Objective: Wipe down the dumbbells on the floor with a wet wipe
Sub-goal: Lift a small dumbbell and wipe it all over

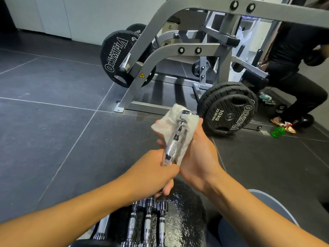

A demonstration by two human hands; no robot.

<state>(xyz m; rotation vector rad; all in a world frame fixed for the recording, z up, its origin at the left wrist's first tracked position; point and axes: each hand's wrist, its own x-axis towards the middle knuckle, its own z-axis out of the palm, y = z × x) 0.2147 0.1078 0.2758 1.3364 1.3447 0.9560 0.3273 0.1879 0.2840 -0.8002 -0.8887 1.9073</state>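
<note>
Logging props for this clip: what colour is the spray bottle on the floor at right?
Translucent bright green spray bottle, seen in the head view.

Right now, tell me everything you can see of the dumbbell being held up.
The chrome dumbbell is raised above the floor, tilted with its far end up and away. It looks like polished metal, with a knurled handle, smooth collars and a shiny head at the top. The left hand grips its lower end; the right hand cups a white wet wipe behind the shaft and head.
</note>
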